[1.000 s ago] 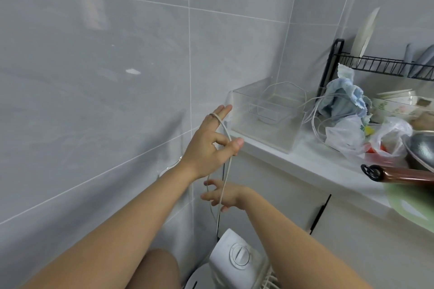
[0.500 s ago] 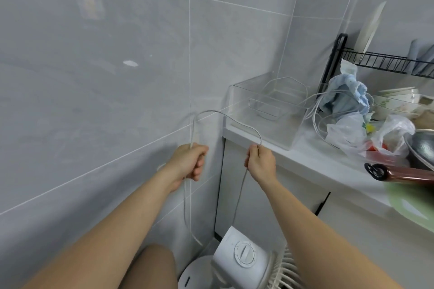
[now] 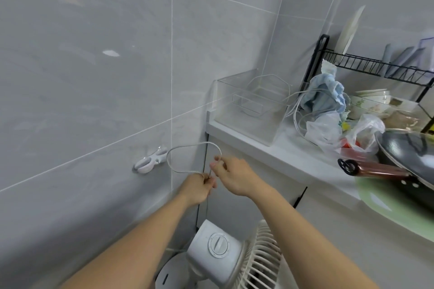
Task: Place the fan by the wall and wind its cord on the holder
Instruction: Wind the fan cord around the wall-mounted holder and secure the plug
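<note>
**Q:** What are the failure modes at this stage?

**A:** The cord [image 3: 187, 148] stands in one open loop, centre of frame, just right of the holder [image 3: 150, 162], which is fixed to the wall tile left of centre. The loop is not yet on the holder. The thin cord looks springy; if either pinch slackens, the loop will probably open and drop. If the loop is passed over only one prong, it may slide off. A hard pull could tug the fan [image 3: 217, 250], since the cord runs straight down to it.

**Q:** State of each hand?

**A:** The left hand [image 3: 196, 189] pinches the lower end of the loop. The right hand [image 3: 232, 175] pinches the cord where the loop closes. The two are nearly touching.

**Q:** Condition and position of the fan?

**A:** White body, round control dial on top, ribbed cream grille at its right. It stands on the floor at the bottom centre of frame, near the wall and beside the cabinet under the desk [image 3: 293, 148].
</note>
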`<state>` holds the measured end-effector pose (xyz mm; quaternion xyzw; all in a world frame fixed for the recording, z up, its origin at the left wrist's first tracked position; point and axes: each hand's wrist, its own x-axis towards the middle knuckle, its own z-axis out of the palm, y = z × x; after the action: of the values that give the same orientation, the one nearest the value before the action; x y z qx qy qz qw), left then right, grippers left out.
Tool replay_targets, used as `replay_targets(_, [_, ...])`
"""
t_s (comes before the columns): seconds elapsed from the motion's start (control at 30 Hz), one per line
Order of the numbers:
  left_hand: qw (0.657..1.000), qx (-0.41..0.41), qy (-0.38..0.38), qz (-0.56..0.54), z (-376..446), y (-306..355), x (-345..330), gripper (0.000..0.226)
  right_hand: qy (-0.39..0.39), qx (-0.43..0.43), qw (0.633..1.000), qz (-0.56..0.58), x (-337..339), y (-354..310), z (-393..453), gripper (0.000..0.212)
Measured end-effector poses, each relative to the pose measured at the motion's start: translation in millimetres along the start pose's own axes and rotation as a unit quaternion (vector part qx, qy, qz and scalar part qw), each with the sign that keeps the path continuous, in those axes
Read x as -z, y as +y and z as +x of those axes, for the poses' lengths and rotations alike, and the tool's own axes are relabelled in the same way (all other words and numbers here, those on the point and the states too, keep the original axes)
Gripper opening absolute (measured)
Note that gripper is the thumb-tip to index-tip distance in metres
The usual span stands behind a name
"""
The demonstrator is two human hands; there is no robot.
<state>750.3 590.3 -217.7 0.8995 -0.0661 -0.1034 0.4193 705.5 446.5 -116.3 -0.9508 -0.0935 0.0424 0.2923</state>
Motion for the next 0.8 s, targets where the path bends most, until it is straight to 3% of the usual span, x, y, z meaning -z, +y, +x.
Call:
replay_targets(0.1, [1.000, 0.019, 0.011, 0.007, 11.3, -7.9, 4.9, 0.038, -0.151, -0.055, 0.977, -0.143, -6.7, -2.0, -41.0, 0.098])
replay_targets(0.2, [1.000, 0.023, 0.013, -0.010, 16.5, -7.5, 10.9, 0.038, -0.237, -0.044, 0.936, -0.255, -34.3, -7.9, -72.3, 0.109])
replay_targets(0.33, [0.999, 0.012, -0.003, 0.044, 17.9, -7.3, 12.5, 0.037, -0.165, -0.004, 0.939, -0.301, -59.2, -5.0, -73.5, 0.088])
replay_targets(0.43, [0.999, 0.013, 0.013, 0.039, 14.5, -5.4, 15.1, 0.039, -0.162, -0.001, 0.940, -0.300, -50.1, -3.3, -68.0, 0.073])
replay_targets(0.53, [0.992, -0.035, 0.109, -0.056, 8.4, 28.0, 37.9, 0.041, -0.171, -0.009, 0.937, -0.305, -38.8, 0.7, -64.5, 0.071])
replay_targets(0.63, [0.959, -0.131, 0.203, -0.146, 1.8, 91.9, 77.9, 0.038, -0.170, -0.034, 0.936, -0.307, -35.8, 6.6, -60.5, 0.074])
replay_targets(0.8, [0.919, -0.248, 0.282, -0.117, -14.5, 111.2, 97.9, 0.036, -0.153, -0.094, 0.944, -0.276, -28.1, 7.0, -39.8, 0.081])
